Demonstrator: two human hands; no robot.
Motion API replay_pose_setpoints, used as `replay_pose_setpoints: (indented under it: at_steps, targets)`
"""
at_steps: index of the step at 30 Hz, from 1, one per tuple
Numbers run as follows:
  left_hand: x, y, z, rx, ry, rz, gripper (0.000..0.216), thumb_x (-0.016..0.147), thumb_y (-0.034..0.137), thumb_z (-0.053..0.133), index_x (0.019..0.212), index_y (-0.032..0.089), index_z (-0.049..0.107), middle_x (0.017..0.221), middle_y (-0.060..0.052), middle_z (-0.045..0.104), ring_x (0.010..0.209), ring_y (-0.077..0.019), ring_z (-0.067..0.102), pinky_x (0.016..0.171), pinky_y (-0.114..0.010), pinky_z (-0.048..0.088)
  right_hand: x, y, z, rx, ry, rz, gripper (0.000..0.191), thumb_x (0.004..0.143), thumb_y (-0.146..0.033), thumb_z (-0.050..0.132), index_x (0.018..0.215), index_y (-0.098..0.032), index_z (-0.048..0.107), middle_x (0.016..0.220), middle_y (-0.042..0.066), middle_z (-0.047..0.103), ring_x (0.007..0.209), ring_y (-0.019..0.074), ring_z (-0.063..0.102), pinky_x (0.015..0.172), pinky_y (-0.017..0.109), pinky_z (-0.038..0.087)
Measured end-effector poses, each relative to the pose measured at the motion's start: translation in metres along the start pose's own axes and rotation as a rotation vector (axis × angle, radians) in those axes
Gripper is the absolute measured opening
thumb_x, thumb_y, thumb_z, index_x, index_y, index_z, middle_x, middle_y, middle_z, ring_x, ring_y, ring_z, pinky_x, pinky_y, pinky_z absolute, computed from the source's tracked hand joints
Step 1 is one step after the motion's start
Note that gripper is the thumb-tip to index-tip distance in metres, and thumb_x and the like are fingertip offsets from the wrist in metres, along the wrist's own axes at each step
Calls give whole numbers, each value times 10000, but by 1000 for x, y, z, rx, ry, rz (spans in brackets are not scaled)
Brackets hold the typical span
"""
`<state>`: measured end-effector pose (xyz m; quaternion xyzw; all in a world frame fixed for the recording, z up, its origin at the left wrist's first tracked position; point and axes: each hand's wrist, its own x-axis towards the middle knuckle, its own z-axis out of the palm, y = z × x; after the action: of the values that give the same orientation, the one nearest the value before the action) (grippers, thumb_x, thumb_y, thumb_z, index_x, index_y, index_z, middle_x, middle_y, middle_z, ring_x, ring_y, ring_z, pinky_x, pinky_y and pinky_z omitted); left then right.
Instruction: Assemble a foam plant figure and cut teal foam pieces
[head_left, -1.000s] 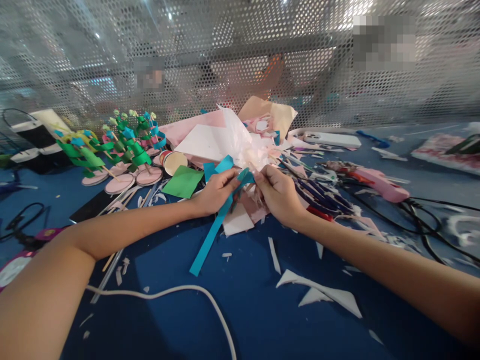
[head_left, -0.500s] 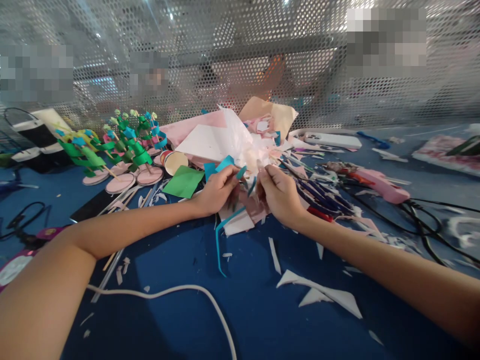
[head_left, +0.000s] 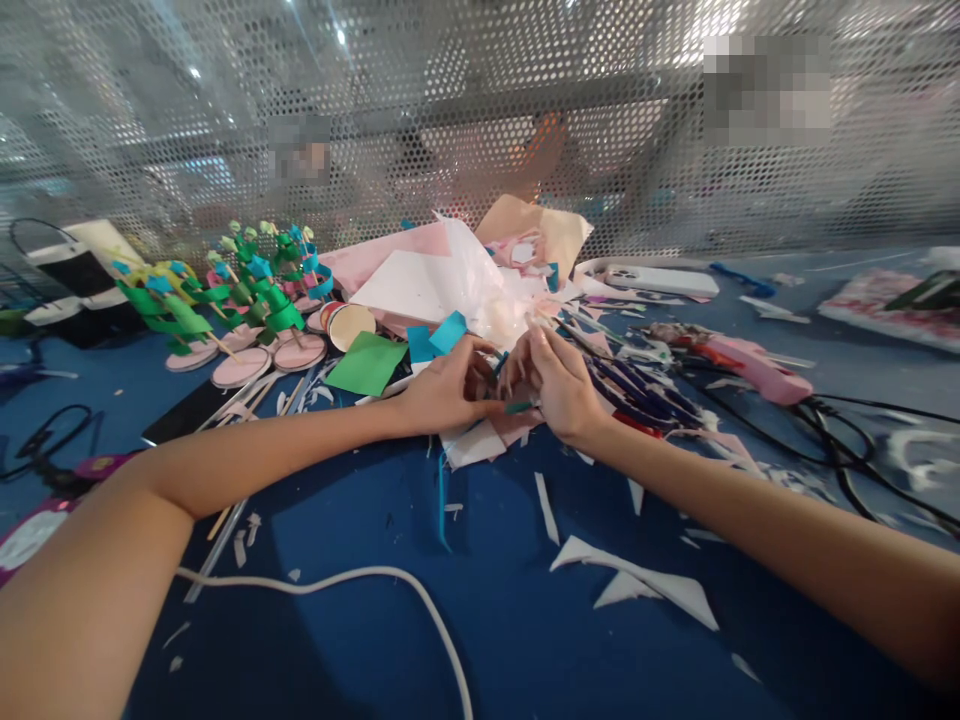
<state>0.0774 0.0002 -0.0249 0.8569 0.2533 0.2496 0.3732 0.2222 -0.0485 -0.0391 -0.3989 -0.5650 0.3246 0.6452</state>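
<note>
My left hand [head_left: 447, 388] is curled with its fingertips closed on a narrow blue paper strip [head_left: 441, 505], whose loose tail hangs down over the blue table. Close by on the right, my right hand [head_left: 564, 385] pinches another part of the strip; a short teal piece shows between the two hands. Fingers partly hide the folded middle. Just left of my left hand lie blue paper squares [head_left: 450, 332] and a green paper square [head_left: 367, 363]. Beneath both hands is a pale paper scrap [head_left: 476, 445].
Paper plants on round pink bases [head_left: 240, 368] stand at the left. At right lie a pink glue gun [head_left: 772, 370] with black cables and blue-handled scissors [head_left: 645, 390]. A white cable [head_left: 360, 573] crosses the front. White scraps [head_left: 645, 575] lie nearby, and a perforated metal screen [head_left: 480, 100] rises behind.
My hands have drawn closer together, with the left fingers reaching lower across toward the right hand. The strip between them has shifted, and its tail now hangs straighter.
</note>
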Motion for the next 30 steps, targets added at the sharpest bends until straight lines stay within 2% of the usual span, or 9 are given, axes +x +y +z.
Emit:
replay_pose_setpoints:
  at_steps: [3, 6, 9, 12, 15, 19, 23, 27, 30]
  targets:
    - [2, -4, 0, -63, 1, 20, 526, 676, 261, 692, 1107, 152, 410, 789, -5, 585, 611, -78, 520, 547, -219, 392, 1, 2, 0, 2, 22, -35, 378, 857, -537, 407, 639, -230, 388, 492, -51, 434, 454, 103, 452, 485, 272, 388]
    - [4, -9, -1, -222, 30, 44, 523, 683, 270, 688, 1127, 152, 438, 749, 8, 572, 602, -78, 538, 529, -204, 397, 2, 4, -3, -120, 156, -92, 341, 839, -546, 435, 710, -235, 383, 582, -45, 480, 519, 104, 484, 538, 278, 403]
    - [4, -11, -2, -449, 55, 32, 462, 718, 335, 662, 1089, 140, 469, 775, -14, 600, 656, -100, 593, 582, -222, 455, 3, 5, -6, -290, 267, -66, 377, 798, -596, 459, 733, -233, 384, 646, -33, 496, 566, 105, 481, 559, 276, 388]
    - [4, -10, -3, -578, 73, -4, 429, 705, 377, 674, 1002, 130, 488, 772, -21, 618, 674, -105, 609, 608, -225, 485, 2, 1, -5, -388, 182, -4, 460, 803, -646, 386, 641, -215, 403, 577, -25, 471, 540, 103, 446, 528, 266, 351]
    - [4, -10, -2, -597, 89, -22, 428, 687, 369, 695, 972, 141, 471, 705, 7, 613, 624, -94, 605, 581, -211, 481, 0, -4, -3, -406, 79, 15, 507, 815, -650, 352, 592, -200, 422, 524, -21, 455, 498, 93, 419, 503, 256, 326]
    - [3, -11, -2, -610, 44, -2, 415, 691, 340, 699, 949, 160, 428, 667, 29, 610, 598, -92, 614, 582, -212, 477, -1, -6, -2, -445, 68, 3, 467, 812, -611, 411, 587, -203, 391, 500, -31, 435, 488, 93, 421, 492, 245, 318]
    - [2, -10, -2, -584, -15, 25, 410, 690, 376, 694, 910, 166, 420, 689, 21, 609, 607, -91, 610, 587, -213, 476, 0, -7, -2, -504, 62, -5, 401, 837, -491, 440, 568, -210, 344, 452, -43, 392, 452, 94, 397, 471, 238, 306]
    - [0, -9, -3, -521, -4, 41, 395, 744, 500, 590, 899, 167, 444, 695, 13, 593, 593, -92, 585, 563, -213, 468, -2, -11, -1, -525, -15, -14, 334, 853, -395, 417, 578, -207, 390, 481, -17, 476, 468, 108, 444, 496, 248, 334]
    - [0, -9, -3, -393, 63, 65, 393, 805, 550, 466, 846, 159, 476, 644, 21, 561, 548, -83, 532, 523, -202, 435, -3, -12, 1, -580, -34, -54, 330, 858, -393, 402, 586, -206, 402, 507, -6, 485, 492, 113, 445, 517, 256, 332]
